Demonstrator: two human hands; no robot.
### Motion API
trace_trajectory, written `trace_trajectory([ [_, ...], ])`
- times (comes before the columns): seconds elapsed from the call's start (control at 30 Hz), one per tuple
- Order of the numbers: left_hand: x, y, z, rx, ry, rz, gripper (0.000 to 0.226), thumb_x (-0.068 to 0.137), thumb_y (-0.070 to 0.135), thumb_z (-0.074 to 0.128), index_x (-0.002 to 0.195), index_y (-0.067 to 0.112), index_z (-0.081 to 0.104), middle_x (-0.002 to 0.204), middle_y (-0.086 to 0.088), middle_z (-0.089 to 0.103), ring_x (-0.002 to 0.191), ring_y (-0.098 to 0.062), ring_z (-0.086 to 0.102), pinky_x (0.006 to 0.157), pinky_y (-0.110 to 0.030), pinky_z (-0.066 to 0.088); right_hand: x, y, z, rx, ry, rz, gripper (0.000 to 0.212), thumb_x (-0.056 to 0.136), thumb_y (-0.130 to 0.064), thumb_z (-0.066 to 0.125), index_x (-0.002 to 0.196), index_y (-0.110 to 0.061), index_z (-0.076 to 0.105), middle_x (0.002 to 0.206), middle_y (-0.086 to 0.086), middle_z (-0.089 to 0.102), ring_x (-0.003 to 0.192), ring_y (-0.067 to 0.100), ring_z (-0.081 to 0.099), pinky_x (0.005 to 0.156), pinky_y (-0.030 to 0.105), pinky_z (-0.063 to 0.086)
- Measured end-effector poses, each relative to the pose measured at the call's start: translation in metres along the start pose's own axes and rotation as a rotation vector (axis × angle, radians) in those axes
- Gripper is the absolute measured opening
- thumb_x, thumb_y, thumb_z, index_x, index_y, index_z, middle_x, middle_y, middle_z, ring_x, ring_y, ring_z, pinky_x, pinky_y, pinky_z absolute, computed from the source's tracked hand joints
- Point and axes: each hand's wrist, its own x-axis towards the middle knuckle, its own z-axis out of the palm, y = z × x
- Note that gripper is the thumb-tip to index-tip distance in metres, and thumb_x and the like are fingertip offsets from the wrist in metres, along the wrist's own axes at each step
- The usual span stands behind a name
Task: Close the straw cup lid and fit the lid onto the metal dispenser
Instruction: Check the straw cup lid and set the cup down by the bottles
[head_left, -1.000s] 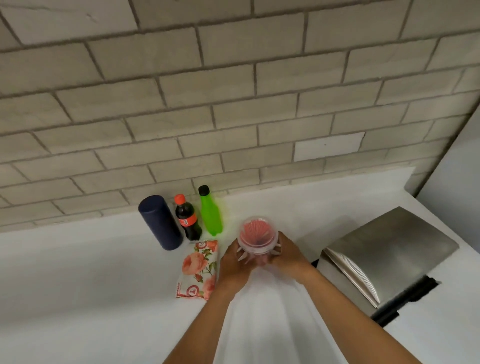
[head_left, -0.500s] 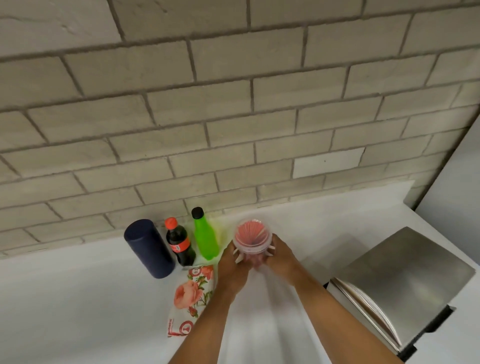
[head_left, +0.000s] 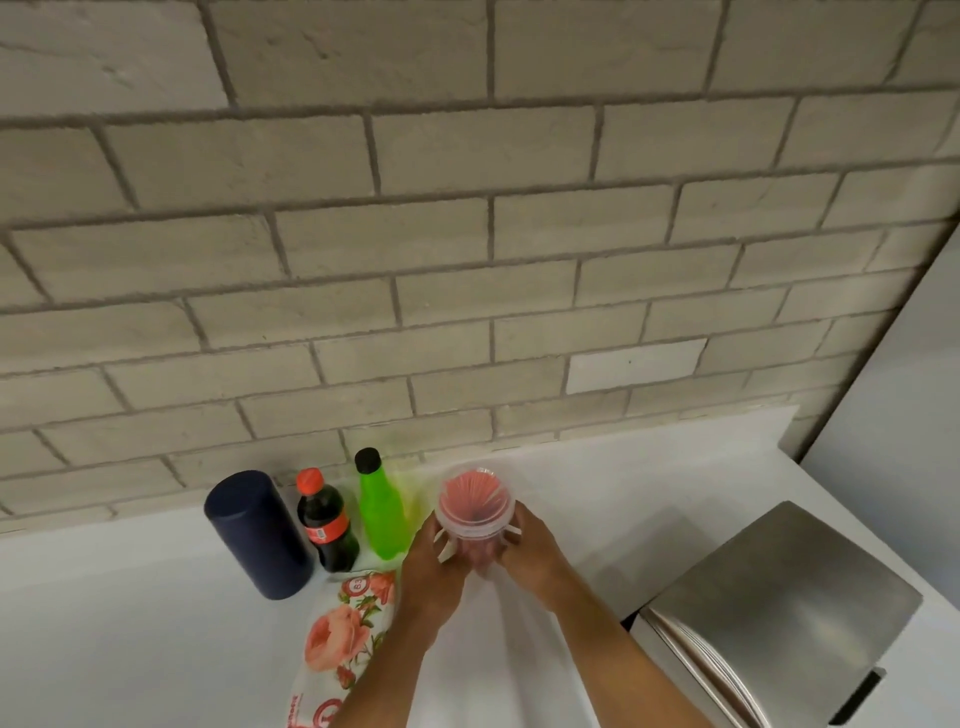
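A clear plastic straw cup (head_left: 475, 512) full of red straws stands on the white counter, its clear lid seated on top. My left hand (head_left: 434, 566) grips its left side and my right hand (head_left: 530, 553) grips its right side, fingers wrapped around the body. White clip tabs stick out between my fingers. The metal dispenser (head_left: 779, 613), a brushed steel box with a sloped top, sits at the right, about a hand's width from my right forearm.
Left of the cup stand a green bottle (head_left: 382, 512), a cola bottle (head_left: 324, 522) and a dark blue cylinder (head_left: 257, 535), close to the brick wall. A floral packet (head_left: 343, 639) lies under my left forearm. A white panel (head_left: 893, 426) bounds the right.
The view has tilted up, so everything sits lower in the frame. Both hands stay on the straw cup in the same grip.
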Motion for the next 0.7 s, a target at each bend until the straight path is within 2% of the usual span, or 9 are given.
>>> trace_trajectory([
  [0.1,-0.011,-0.005,-0.001,-0.062,0.003,-0.066,0.077,0.084,-0.012,0.072,0.149,0.021,0.047,0.145,0.001,0.056,0.13,-0.023,0.056,0.097,-0.04,0.054,-0.014,0.002,0.001,-0.031,0.015,0.069,0.071,0.089,0.001,0.062,0.153,-0.019,0.04,0.145,0.008,0.055,0.133,0.026,0.054,0.11,0.041,0.046],
  [0.17,-0.026,-0.005,-0.002,-0.143,0.033,-0.161,0.083,0.084,-0.021,0.063,0.154,0.016,0.038,0.153,-0.008,0.046,0.138,-0.03,0.047,0.093,-0.037,0.049,-0.033,0.003,0.001,-0.043,0.018,0.123,0.075,0.092,-0.003,0.059,0.159,-0.02,0.029,0.151,0.01,0.048,0.136,0.024,0.051,0.111,0.037,0.044],
  [0.27,-0.057,-0.008,0.0,-0.193,0.033,-0.215,0.083,0.084,-0.027,0.057,0.153,0.013,0.038,0.152,-0.013,0.044,0.137,-0.032,0.047,0.08,-0.026,0.048,-0.07,0.005,0.001,-0.031,-0.022,0.144,0.074,0.095,-0.006,0.055,0.16,-0.024,0.025,0.154,0.008,0.044,0.136,0.02,0.049,0.11,0.033,0.044],
  [0.3,-0.068,-0.008,0.0,-0.203,0.019,-0.225,0.081,0.084,-0.028,0.055,0.152,0.012,0.039,0.149,-0.013,0.047,0.132,-0.032,0.051,0.073,-0.022,0.05,-0.083,0.006,0.0,-0.038,-0.037,0.147,0.073,0.095,-0.007,0.054,0.16,-0.024,0.025,0.155,0.007,0.044,0.137,0.02,0.048,0.11,0.033,0.044],
  [0.37,-0.092,-0.009,-0.002,-0.237,-0.014,-0.26,0.075,0.084,-0.031,0.05,0.148,0.007,0.045,0.135,-0.015,0.055,0.109,-0.026,0.061,0.063,-0.02,0.054,-0.109,0.009,-0.003,-0.073,-0.053,0.136,0.07,0.096,-0.009,0.052,0.16,-0.022,0.025,0.154,0.008,0.044,0.137,0.019,0.048,0.109,0.03,0.043],
  [0.43,-0.115,-0.012,-0.003,-0.189,-0.057,-0.274,0.07,0.084,-0.032,0.047,0.145,0.003,0.048,0.127,-0.017,0.059,0.1,-0.025,0.061,0.073,-0.028,0.055,-0.135,0.014,-0.009,-0.103,-0.059,0.121,0.069,0.096,-0.007,0.05,0.159,-0.021,0.026,0.153,0.009,0.045,0.137,0.019,0.047,0.105,0.024,0.043],
  [0.5,-0.136,-0.015,0.0,-0.109,-0.113,-0.26,0.069,0.084,-0.03,0.047,0.144,0.006,0.05,0.132,-0.02,0.059,0.111,-0.027,0.061,0.083,-0.033,0.053,-0.163,0.019,-0.016,-0.097,-0.084,0.124,0.068,0.097,-0.007,0.05,0.159,-0.022,0.027,0.154,0.008,0.044,0.138,0.019,0.047,0.101,0.021,0.043],
  [0.57,-0.155,-0.015,0.004,-0.075,-0.157,-0.243,0.069,0.085,-0.029,0.05,0.144,0.007,0.051,0.136,-0.016,0.058,0.119,-0.026,0.059,0.086,-0.033,0.053,-0.192,0.027,-0.023,-0.071,-0.116,0.134,0.064,0.098,-0.009,0.051,0.157,-0.025,0.031,0.15,0.006,0.046,0.133,0.017,0.051,0.101,0.023,0.046],
  [0.7,-0.189,-0.01,0.018,0.013,-0.214,-0.177,0.069,0.084,-0.022,0.063,0.142,0.014,0.055,0.136,-0.009,0.061,0.122,-0.021,0.059,0.104,-0.04,0.049,-0.244,0.048,-0.046,-0.033,-0.19,0.188,0.058,0.096,-0.016,0.062,0.149,-0.031,0.044,0.139,-0.002,0.055,0.121,0.012,0.059,0.084,0.016,0.049],
])
